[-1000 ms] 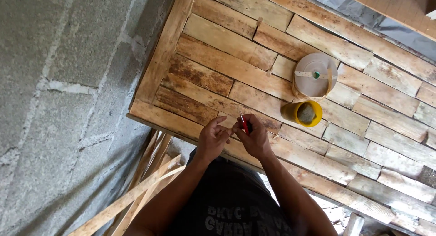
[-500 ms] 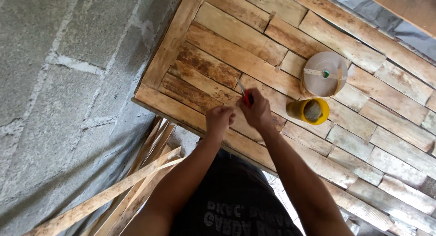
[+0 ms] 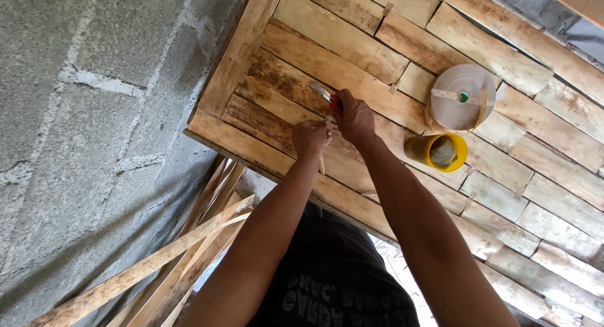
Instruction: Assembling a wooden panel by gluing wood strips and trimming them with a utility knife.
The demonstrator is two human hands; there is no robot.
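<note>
A panel of pale wooden planks lies before me, with a wooden frame along its left edge. My right hand grips a red-handled tool whose metal end points up and left over a plank. My left hand is beside it, fingers pinched on a thin wooden strip that rests on the planks. Both hands are close together near the panel's lower left part.
A round beige roll of edge banding lies on the planks to the right. Just below it stands a yellow cup with something greyish inside. Loose wooden slats lean at the lower left against a grey block wall.
Both hands have moved up and further onto the planks. The tool's metal end now shows, pointing up-left. The camera view has shifted closer.
</note>
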